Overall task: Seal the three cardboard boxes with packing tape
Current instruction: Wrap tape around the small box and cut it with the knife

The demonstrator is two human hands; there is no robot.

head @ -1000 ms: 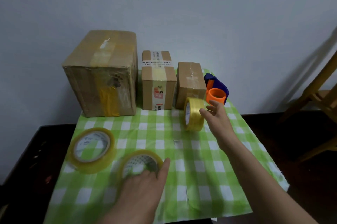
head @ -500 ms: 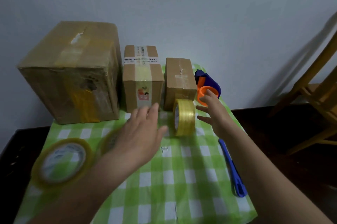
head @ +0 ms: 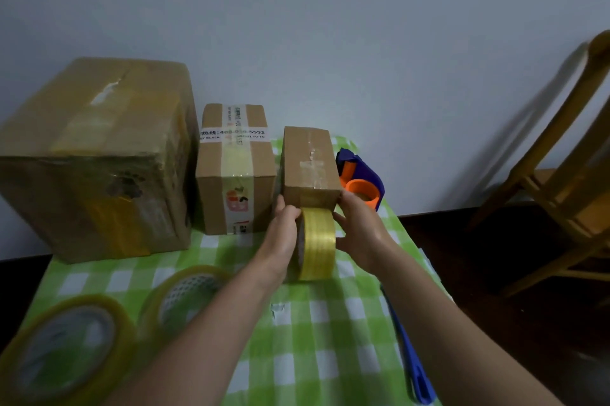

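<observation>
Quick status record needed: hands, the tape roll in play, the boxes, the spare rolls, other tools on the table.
left hand: on the left side of the yellow tape roll
right hand: on the roll's right side
yellow tape roll: upright on edge, on the green checked cloth, in front of the small box
other boxes: large box far left, middle box beside it
spare rolls: two clear rolls lying flat, front left
tape dispenser: blue and orange, right of small box
blue tool: near the cloth's right edge

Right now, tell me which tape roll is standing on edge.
The yellow roll between both hands, in front of the smallest box. The other two rolls lie flat near the left.
</observation>
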